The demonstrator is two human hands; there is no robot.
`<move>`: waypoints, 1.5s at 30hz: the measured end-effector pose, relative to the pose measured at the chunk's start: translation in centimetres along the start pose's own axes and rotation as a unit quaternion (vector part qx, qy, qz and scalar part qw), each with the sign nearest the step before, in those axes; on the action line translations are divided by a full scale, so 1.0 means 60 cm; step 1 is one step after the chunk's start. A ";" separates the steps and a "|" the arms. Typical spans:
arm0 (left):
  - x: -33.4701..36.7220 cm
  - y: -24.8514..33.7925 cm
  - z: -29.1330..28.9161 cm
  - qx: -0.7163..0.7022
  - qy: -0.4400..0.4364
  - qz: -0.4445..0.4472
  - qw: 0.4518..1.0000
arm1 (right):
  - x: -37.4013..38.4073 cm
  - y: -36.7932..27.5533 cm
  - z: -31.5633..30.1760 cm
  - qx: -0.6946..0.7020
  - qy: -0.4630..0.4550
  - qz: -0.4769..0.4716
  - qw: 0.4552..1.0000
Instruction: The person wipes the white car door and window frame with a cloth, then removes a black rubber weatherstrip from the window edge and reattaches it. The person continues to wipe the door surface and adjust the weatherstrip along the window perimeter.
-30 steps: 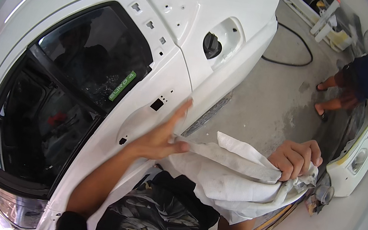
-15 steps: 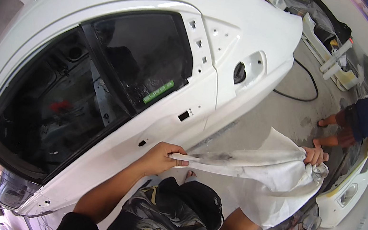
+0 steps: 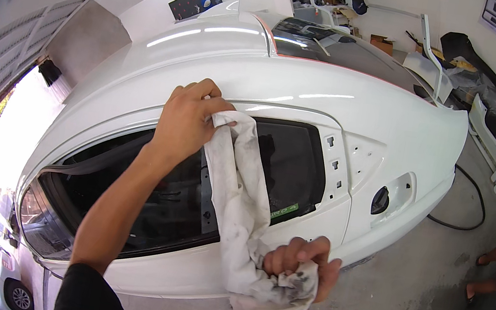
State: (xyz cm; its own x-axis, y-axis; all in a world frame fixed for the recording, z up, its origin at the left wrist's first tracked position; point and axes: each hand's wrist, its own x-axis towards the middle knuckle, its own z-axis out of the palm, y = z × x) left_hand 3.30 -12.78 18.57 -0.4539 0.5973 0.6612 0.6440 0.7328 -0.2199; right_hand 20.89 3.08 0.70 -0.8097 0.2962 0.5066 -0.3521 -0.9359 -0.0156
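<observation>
White cloth (image 3: 234,182) drawn out between two hands, in front of the side windows of a white car (image 3: 408,125). We see the left hand (image 3: 190,110) pinching the cloth's upper end near the roof edge; whether it touches the car, we cannot tell. The right hand (image 3: 306,261) is closed around the lower, bunched end, where dark smudges show. We judge the handling only partly complete: both ends are taken up and the length between is extended, yet the cloth remains folded and creased, not spread flat. Its long axis slants from the upper left, at the left hand, down to the lower right; below the right hand we note a loose flap pointing toward the lower left.
</observation>
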 end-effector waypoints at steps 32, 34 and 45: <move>-0.018 0.326 0.201 -0.330 0.027 0.347 0.877 | -0.114 -0.160 -0.066 -0.065 0.086 -0.125 0.986; -0.090 0.339 0.189 -0.450 -0.207 0.139 0.858 | -0.126 -0.183 -0.065 -0.049 0.086 -0.111 0.989; -0.155 0.179 0.116 -0.686 -0.341 -0.336 0.547 | -0.002 -0.109 -0.022 -0.505 0.192 0.194 0.819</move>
State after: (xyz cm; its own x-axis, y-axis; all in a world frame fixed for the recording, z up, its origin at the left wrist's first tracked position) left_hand 10.15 -8.20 5.05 -0.6959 0.6684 -0.2625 -0.1664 0.2054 0.9644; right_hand 22.66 9.45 -0.40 -0.9721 0.2344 -0.0110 -0.0854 -0.3971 -0.9138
